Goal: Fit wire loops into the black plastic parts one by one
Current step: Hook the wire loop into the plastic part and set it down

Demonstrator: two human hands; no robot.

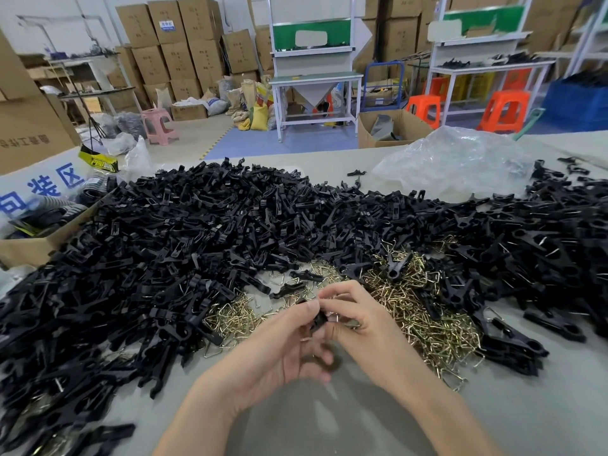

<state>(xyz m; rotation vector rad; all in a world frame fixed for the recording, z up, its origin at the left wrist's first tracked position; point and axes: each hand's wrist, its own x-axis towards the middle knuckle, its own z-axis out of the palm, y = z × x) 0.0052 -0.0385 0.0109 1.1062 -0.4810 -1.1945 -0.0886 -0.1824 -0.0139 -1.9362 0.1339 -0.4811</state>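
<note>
At your far left a cardboard box (36,248) sits beside the heap of black plastic parts (197,232), which spreads toward you, so stock lies within reach. Your left hand (289,340) grips one black part (317,320) between thumb and curled fingers, steadying it above the table (329,419). Your right hand (358,320) pinches a wire loop (337,316) against that part, likely mid-seating. Just right, the pile of loose loops (424,314) lies near, probably to keep the next pick short.

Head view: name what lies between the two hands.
A small black plastic part, pinched by fingers of both the left hand and the right hand, as the head view shows.
</note>
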